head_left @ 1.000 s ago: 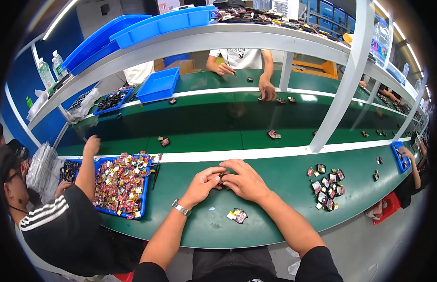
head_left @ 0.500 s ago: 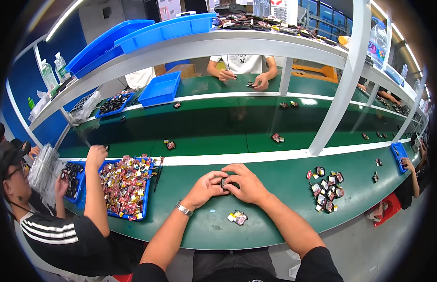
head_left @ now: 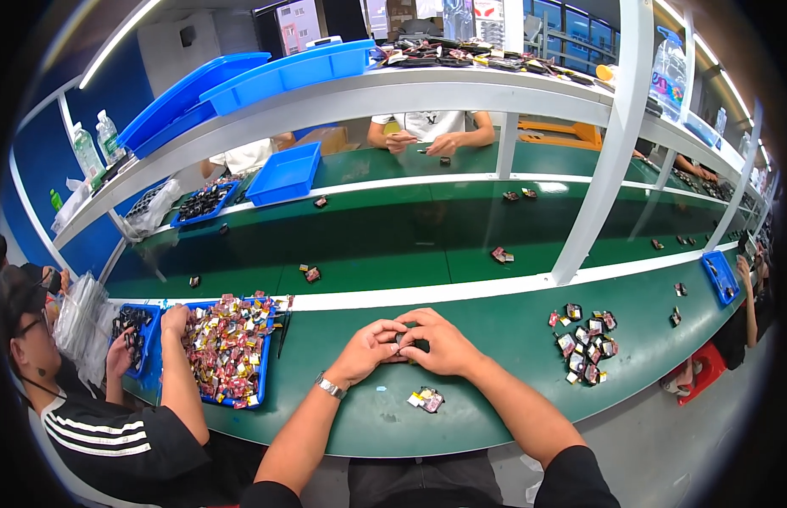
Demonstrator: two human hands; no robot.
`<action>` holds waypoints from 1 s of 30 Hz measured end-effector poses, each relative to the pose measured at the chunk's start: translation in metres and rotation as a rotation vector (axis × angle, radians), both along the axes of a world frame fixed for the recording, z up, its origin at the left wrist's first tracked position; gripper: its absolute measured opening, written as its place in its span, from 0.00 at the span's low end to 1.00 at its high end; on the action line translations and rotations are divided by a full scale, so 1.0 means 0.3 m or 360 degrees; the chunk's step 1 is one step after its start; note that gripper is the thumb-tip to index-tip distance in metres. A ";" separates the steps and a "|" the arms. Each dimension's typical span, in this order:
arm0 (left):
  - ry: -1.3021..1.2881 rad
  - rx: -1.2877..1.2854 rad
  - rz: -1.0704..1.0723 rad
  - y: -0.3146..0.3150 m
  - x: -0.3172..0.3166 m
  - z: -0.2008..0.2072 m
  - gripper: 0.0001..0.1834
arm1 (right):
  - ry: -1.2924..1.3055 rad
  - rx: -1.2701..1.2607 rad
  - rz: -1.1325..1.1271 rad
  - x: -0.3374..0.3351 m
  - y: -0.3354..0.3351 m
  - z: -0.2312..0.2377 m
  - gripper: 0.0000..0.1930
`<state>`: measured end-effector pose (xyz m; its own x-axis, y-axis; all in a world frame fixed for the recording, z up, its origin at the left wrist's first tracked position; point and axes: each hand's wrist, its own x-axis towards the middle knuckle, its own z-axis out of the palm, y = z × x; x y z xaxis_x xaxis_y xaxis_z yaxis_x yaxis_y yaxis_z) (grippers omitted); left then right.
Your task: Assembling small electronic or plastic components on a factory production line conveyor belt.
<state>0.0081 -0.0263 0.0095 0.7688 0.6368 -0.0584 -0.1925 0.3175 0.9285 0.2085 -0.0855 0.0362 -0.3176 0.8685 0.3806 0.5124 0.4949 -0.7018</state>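
My left hand point(head_left: 368, 350) and my right hand point(head_left: 446, 345) meet over the green table, fingers curled together around a small black part point(head_left: 419, 345). Most of that part is hidden by the fingers, so its exact kind does not show. Just nearer to me lies a small component point(head_left: 428, 400) with red, black, white and yellow pieces. Off to the right, several similar small black-and-red components point(head_left: 590, 349) lie in a loose cluster. Left of my hands stands a blue tray point(head_left: 263, 372) heaped with red, yellow and silver pieces.
Black tweezers point(head_left: 283, 332) lie beside the heaped tray. At left, a co-worker's hand point(head_left: 175, 320) is at that tray's edge; another blue tray point(head_left: 148, 347) holds black parts. A white post point(head_left: 604, 161) rises beyond the right-hand cluster. Beyond the white rail runs a green belt point(head_left: 376, 254).
My hands remain together on the black part, with the fingers slightly shifted. The left co-worker's raised hand has come down to the heaped tray. A small component now shows on the belt there.
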 end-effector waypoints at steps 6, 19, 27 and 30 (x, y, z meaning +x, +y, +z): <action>-0.0088 -0.0090 0.0126 0.009 0.006 -0.017 0.17 | -0.0014 0.0286 -0.0224 -0.025 -0.002 -0.022 0.05; -0.0068 -0.0002 0.0163 0.006 0.010 -0.032 0.16 | -0.0105 0.0357 -0.0298 -0.032 0.008 -0.049 0.05; -0.0121 -0.0062 0.0153 0.011 0.003 -0.040 0.15 | -0.0031 0.0389 -0.0232 -0.032 0.010 -0.054 0.09; -0.0123 -0.0023 0.0147 0.010 0.009 -0.034 0.14 | -0.0034 0.0420 -0.0269 -0.028 0.014 -0.062 0.09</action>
